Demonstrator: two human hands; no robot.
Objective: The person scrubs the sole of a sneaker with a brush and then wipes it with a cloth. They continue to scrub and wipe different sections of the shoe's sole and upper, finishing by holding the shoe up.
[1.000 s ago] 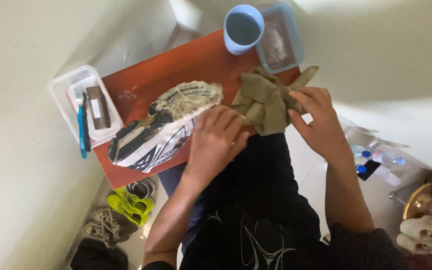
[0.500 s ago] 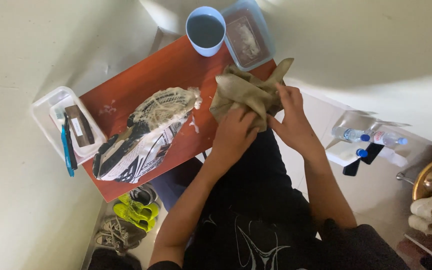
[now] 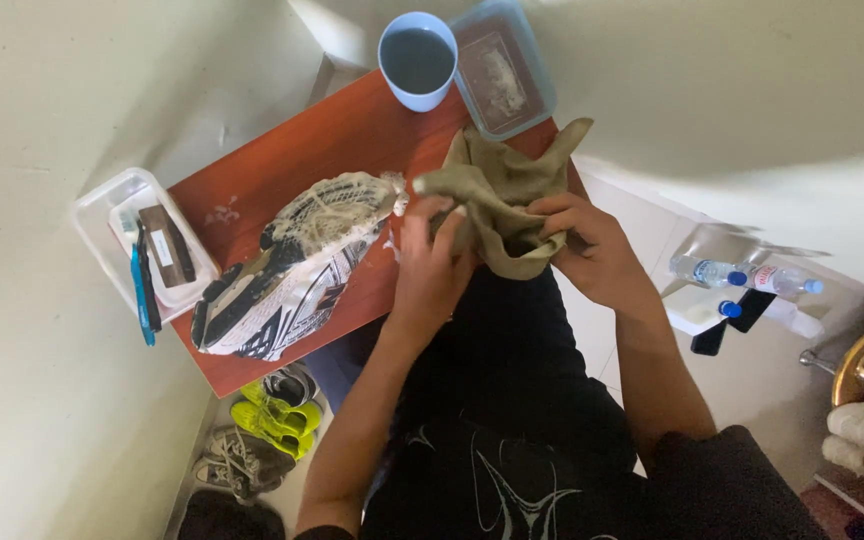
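While we look down from the head camera, our left hand (image 3: 430,262) and right hand (image 3: 592,250) are both closed on a crumpled olive-green cloth (image 3: 497,195), the left pinching its near edge with fingers curled, the right gripping its other side from below. That cloth hangs bunched between the two hands, over the near edge of a small reddish-brown wooden table (image 3: 322,150).

Just beside our left hand, a dirty white-and-black running shoe (image 3: 287,270) lies on its side on the table, its toe end close to the cloth. At the far end of the table we see a pale blue cup of dark water (image 3: 417,58), and touching it a clear lidded plastic box (image 3: 502,70). On the opposite end a clear plastic tray (image 3: 102,215) holds a brown block and a blue-handled brush (image 3: 139,292).

Below the table several shoes, one pair neon yellow (image 3: 270,412), sit on the floor. Well apart, past our right arm, plastic water bottles (image 3: 742,275) lie on the pale floor.
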